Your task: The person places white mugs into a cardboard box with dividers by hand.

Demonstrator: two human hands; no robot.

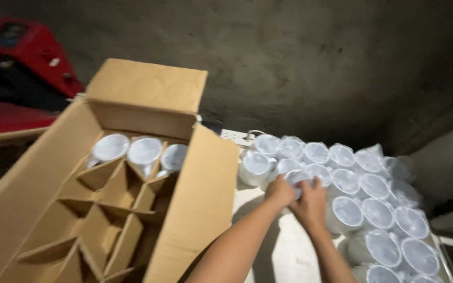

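Both hands' fingers (315, 183) grip one wrapped white mug (295, 178) beside cardboard box (195, 194).

a bare packing or storage room: rough concrete wall (300, 57), divided cardboard carton (106, 209), massed plastic-wrapped white mugs (373, 209)

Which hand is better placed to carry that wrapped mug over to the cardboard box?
Probably the left. Both hands are on the wrapped mug, but the left hand is on the side nearer the cardboard box, whose empty divider cells lie to the left. The right hand would have to cross over.
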